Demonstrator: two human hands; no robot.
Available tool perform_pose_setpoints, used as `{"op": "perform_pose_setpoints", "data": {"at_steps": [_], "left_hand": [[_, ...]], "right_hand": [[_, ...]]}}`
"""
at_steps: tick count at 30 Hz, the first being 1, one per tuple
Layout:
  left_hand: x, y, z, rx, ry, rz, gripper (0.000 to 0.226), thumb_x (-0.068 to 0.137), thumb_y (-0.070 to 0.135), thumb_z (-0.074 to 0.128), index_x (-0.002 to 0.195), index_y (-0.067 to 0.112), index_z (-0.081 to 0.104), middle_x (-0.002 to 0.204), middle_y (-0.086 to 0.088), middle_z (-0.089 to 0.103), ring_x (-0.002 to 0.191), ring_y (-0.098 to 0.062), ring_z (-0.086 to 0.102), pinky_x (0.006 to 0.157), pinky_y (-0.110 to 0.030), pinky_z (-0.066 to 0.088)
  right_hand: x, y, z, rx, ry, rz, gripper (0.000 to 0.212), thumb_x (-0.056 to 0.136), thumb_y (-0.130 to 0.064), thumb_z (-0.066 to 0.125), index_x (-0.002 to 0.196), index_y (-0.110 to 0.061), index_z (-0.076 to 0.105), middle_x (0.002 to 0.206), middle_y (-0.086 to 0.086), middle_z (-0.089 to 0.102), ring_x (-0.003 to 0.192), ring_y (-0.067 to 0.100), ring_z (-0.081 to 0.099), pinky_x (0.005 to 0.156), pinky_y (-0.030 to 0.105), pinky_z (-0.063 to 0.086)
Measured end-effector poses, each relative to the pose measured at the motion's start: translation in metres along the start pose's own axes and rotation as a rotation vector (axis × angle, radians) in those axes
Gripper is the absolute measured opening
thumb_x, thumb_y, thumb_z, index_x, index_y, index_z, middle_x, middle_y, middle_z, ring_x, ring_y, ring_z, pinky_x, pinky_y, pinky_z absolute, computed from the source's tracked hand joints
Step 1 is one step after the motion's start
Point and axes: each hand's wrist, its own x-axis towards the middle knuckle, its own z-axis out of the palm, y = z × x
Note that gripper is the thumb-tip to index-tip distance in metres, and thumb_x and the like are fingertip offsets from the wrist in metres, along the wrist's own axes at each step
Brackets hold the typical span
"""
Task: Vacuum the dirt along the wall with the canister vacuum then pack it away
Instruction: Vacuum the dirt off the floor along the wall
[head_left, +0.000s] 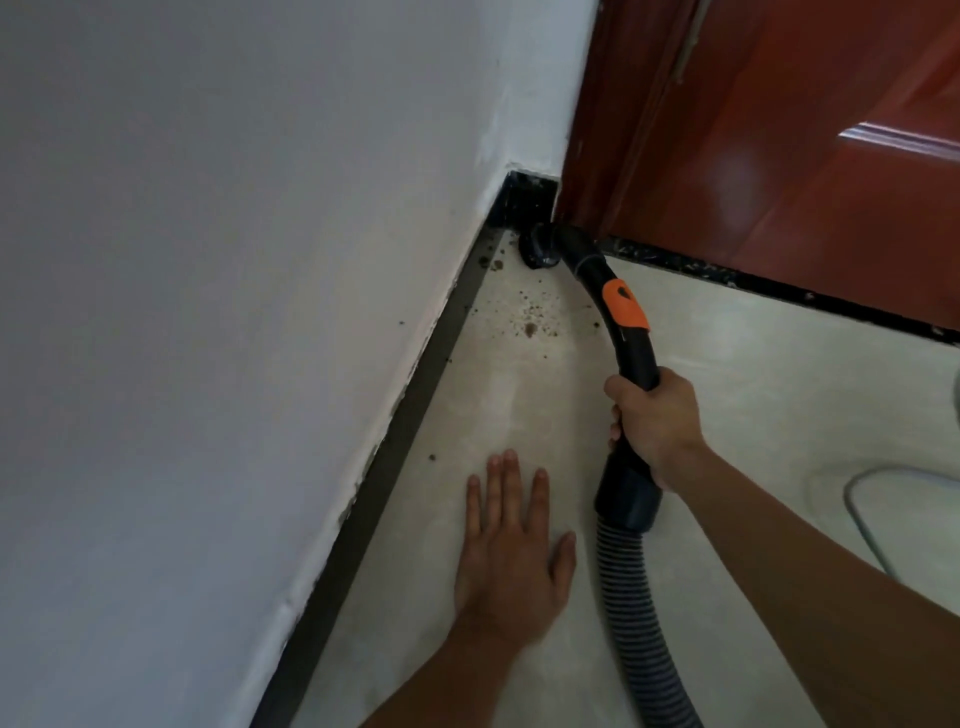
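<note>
My right hand (652, 423) grips the black curved vacuum handle (621, 332), which carries an orange slider. The handle ends in a round black nozzle (537, 252) pressed to the floor in the corner where the white wall (234, 260) meets the red door frame. Brown dirt crumbs (530, 319) are scattered on the pale floor just in front of the nozzle, with more specks along the dark strip at the wall's foot. A ribbed grey hose (636, 613) runs from the handle back to the bottom edge. My left hand (511, 556) rests flat on the floor, fingers spread. The canister is out of view.
A red wooden door (779, 145) stands at the upper right above a dark speckled threshold (779, 286). A dark baseboard strip (395, 441) runs along the wall. A pale cable (862, 514) curves over the floor at the right edge.
</note>
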Motion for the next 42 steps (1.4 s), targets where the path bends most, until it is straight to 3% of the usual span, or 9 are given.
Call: {"op": "perform_pose_setpoints", "data": {"at_steps": [10,15,18,23,30,42], "left_hand": [[-0.001,-0.002,0.004,0.01,0.03,0.014,0.068,0.093,0.052,0.039,0.145,0.01,0.04,0.154,-0.023,0.028,0.145,-0.036,0.023,0.112,-0.05,0.013],[-0.002,-0.002,0.003,0.007,0.038,0.005,0.067,0.096,0.053,0.032,0.147,0.01,0.037,0.155,-0.022,0.023,0.146,-0.035,0.018,0.113,-0.049,0.012],[-0.002,-0.002,0.004,0.007,0.046,0.009,0.066,0.095,0.051,0.035,0.146,0.009,0.039,0.154,-0.023,0.026,0.146,-0.035,0.021,0.113,-0.049,0.014],[-0.002,-0.003,0.006,0.027,0.071,0.012,0.066,0.093,0.05,0.038,0.145,0.009,0.039,0.154,-0.024,0.027,0.145,-0.035,0.022,0.113,-0.049,0.015],[-0.001,-0.003,0.006,0.02,0.07,0.01,0.067,0.093,0.05,0.038,0.146,0.009,0.039,0.154,-0.023,0.026,0.146,-0.035,0.019,0.113,-0.049,0.015],[-0.002,-0.002,0.006,0.018,0.079,0.003,0.066,0.096,0.051,0.033,0.149,0.011,0.034,0.157,-0.021,0.02,0.148,-0.032,0.012,0.115,-0.047,0.01]], "right_hand": [[-0.001,-0.008,0.015,-0.058,-0.034,-0.039,0.02,0.086,-0.018,0.064,0.101,-0.006,0.058,0.071,0.013,0.061,0.047,0.022,0.055,0.051,0.033,0.052],[-0.009,-0.009,0.014,-0.105,-0.101,-0.048,0.015,0.086,-0.018,0.065,0.096,-0.01,0.056,0.071,0.013,0.061,0.048,0.022,0.056,0.052,0.034,0.054],[-0.005,-0.01,-0.008,-0.144,-0.111,-0.043,0.012,0.087,-0.017,0.065,0.093,-0.013,0.056,0.07,0.012,0.06,0.05,0.023,0.056,0.052,0.035,0.053],[0.004,0.005,-0.08,-0.171,0.019,-0.003,0.012,0.086,-0.014,0.066,0.091,-0.007,0.058,0.065,0.014,0.057,0.047,0.025,0.052,0.054,0.037,0.051],[-0.042,0.041,-0.147,-0.132,0.08,0.06,0.011,0.089,-0.003,0.062,0.083,-0.004,0.053,0.058,0.014,0.05,0.041,0.023,0.046,0.049,0.037,0.047],[-0.051,0.026,-0.071,-0.009,-0.102,0.036,0.01,0.088,-0.005,0.063,0.084,-0.005,0.054,0.057,0.01,0.053,0.041,0.022,0.048,0.045,0.032,0.047]]}}
